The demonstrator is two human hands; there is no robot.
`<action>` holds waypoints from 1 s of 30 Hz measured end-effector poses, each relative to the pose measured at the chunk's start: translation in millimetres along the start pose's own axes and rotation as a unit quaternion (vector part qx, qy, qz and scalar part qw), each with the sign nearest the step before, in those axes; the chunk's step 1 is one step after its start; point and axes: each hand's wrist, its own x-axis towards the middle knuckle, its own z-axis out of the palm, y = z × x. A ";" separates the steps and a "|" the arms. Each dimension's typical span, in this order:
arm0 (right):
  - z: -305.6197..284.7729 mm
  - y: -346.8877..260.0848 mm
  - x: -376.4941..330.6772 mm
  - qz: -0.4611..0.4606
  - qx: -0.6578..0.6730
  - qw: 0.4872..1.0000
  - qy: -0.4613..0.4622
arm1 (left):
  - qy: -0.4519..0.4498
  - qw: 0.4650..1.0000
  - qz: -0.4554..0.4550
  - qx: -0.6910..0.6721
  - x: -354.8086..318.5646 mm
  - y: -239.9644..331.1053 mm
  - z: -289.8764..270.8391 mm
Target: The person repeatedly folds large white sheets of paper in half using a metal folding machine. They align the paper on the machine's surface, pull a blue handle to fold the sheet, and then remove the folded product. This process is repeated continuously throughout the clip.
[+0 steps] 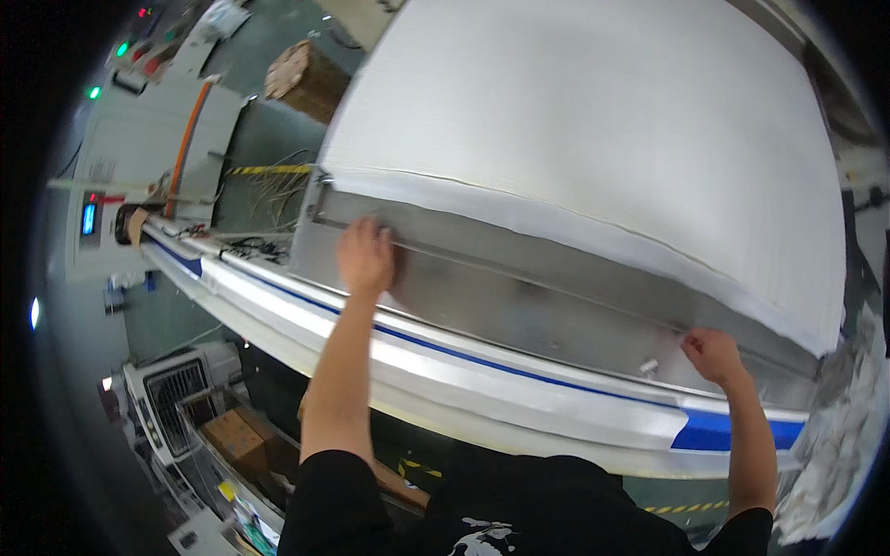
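I see the thin bar (519,276) stretch sideways on the metal counter (482,301) between my left hand (366,257) and right hand (712,354); both curl beside it; I can't tell if they grip.

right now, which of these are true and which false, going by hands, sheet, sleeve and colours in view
1. The left hand is over the grey metal surface. True.
2. The white sheet lies farther up the picture than the left hand and the right hand. True.
3. The right hand lies flat on the white sheet. False: it is curled, over the metal surface.
4. Something orange runs down the picture's right side. False: the orange strip is at upper left.
5. The left sleeve is black. True.
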 end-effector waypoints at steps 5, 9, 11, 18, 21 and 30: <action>-52.3 -176.4 100.1 -0.209 0.039 0.976 0.055 | 0.060 0.997 0.003 -0.049 -8.4 27.4 -3.2; -63.6 -319.6 189.9 -0.314 0.098 0.935 0.129 | 0.062 0.993 -0.022 -0.093 -4.4 21.0 1.2; -63.9 -372.8 232.0 -0.327 0.132 0.925 0.141 | 0.062 0.992 -0.027 -0.107 -2.3 21.5 1.9; -66.5 -462.3 304.8 -0.329 0.141 0.920 0.157 | 0.048 0.989 -0.039 -0.134 -1.8 18.3 2.2; -63.5 -470.5 310.2 -0.306 0.120 0.930 0.165 | 0.047 0.989 -0.039 -0.136 -3.6 13.6 5.1; -59.3 -467.5 317.6 -0.285 0.105 0.927 0.222 | 0.089 0.980 -0.054 -0.171 17.1 0.5 5.0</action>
